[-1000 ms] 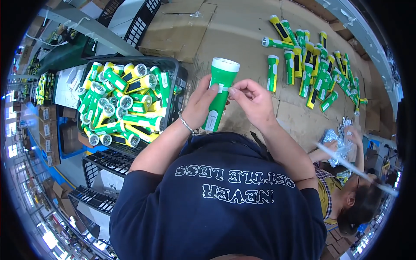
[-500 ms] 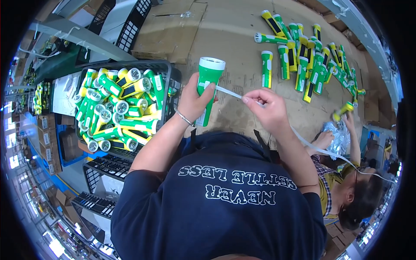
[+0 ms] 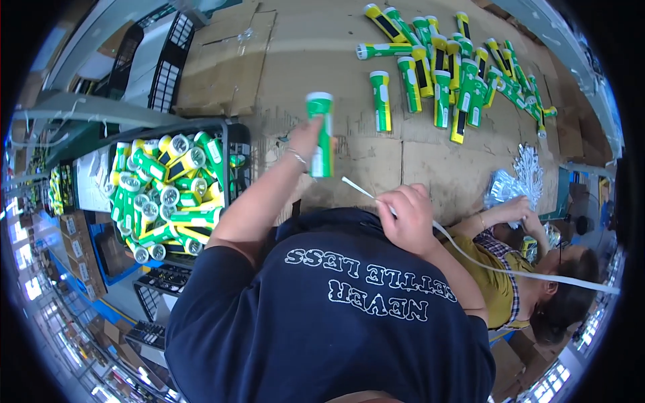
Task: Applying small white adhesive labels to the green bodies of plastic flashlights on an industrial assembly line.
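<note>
My left hand (image 3: 306, 139) is closed around a green-and-white flashlight (image 3: 324, 151), held upright over the cardboard-covered table (image 3: 289, 74). The flashlight's wide white head points away from me. Lower and to the right, my right hand (image 3: 410, 216) pinches a thin white cord (image 3: 463, 250) close to its end. The cord's free tip sticks out toward the flashlight but stands apart from it. From my right hand the cord runs off past the co-worker to the right edge.
A dark crate (image 3: 236, 158) full of green and yellow flashlights stands at the left. Several more flashlights (image 3: 441, 101) lie at the far right of the table. A co-worker's hands (image 3: 514, 213) are by a bundle of white cords (image 3: 529, 176) and clear plastic bags (image 3: 504, 190).
The cord's tip has come away from the flashlight. My left hand has turned the flashlight and shifted slightly; my right hand has dropped nearer my body. The co-worker's flashlight is no longer raised.
</note>
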Action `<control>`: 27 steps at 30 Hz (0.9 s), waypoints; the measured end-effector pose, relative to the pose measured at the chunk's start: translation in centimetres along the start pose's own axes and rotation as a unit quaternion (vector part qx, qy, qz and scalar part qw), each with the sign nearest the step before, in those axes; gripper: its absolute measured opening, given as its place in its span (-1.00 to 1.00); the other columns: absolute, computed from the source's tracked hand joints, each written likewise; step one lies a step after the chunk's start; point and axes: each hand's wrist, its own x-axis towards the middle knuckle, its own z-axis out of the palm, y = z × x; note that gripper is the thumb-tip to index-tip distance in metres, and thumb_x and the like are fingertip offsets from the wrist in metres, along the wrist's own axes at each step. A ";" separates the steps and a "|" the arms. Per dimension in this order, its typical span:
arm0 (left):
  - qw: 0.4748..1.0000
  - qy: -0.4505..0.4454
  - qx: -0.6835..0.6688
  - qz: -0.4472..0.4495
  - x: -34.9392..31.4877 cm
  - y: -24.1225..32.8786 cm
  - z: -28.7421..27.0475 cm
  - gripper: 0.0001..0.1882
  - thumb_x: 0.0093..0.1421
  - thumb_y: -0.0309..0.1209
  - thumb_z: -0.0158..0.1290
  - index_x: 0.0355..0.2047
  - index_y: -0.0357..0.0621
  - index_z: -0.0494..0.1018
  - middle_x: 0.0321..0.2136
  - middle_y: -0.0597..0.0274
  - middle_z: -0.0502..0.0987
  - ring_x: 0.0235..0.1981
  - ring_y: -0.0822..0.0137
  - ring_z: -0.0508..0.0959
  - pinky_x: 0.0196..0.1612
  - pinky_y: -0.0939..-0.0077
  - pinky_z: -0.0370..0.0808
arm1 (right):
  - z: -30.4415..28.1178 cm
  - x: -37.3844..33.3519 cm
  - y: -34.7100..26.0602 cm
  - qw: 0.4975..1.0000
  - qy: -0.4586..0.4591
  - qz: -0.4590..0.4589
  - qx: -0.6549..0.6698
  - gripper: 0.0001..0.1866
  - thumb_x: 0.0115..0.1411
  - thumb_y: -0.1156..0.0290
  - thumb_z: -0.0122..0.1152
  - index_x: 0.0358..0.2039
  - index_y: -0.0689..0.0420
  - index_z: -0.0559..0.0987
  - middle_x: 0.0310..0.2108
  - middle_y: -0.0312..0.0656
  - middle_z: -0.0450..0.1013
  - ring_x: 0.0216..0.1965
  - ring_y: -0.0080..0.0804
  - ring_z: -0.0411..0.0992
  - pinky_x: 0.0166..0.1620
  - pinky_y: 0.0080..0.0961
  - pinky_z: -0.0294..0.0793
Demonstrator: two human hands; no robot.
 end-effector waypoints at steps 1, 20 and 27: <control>1.000 -0.009 -0.018 -0.008 0.6 1.1 -0.8 -0.56 0.19 -0.07 -0.15 -0.22 -0.26 0.26 -0.52 0.05 0.49 -0.60 0.23 0.54 -0.50 0.35 0.52 | -0.4 -0.4 0.5 0.999 0.018 0.043 -0.020 -0.90 -0.12 0.52 0.22 -0.57 0.08 0.46 -0.63 -0.28 0.34 -0.57 -0.30 0.30 -0.41 -0.42 0.23; 0.863 0.139 0.315 0.371 6.8 2.6 -2.6 -0.62 0.07 -0.45 -0.03 -0.06 -0.19 0.29 -0.24 0.03 0.47 -0.17 0.17 0.49 -0.19 0.36 0.46 | 0.3 -1.2 1.3 0.980 -0.031 0.177 0.085 -0.93 -0.06 0.57 0.21 -0.53 0.14 0.51 -0.59 -0.25 0.37 -0.52 -0.35 0.29 -0.39 -0.49 0.26; 0.651 0.381 0.605 0.254 -9.6 7.0 -21.5 -0.68 -0.14 -0.57 0.02 -0.30 -0.03 0.46 -0.33 0.07 0.45 -0.19 0.08 0.44 -0.13 0.23 0.38 | 2.2 1.1 1.2 0.981 -0.069 0.140 0.117 -0.93 -0.03 0.56 0.20 -0.48 0.16 0.51 -0.58 -0.23 0.36 -0.52 -0.37 0.30 -0.42 -0.51 0.27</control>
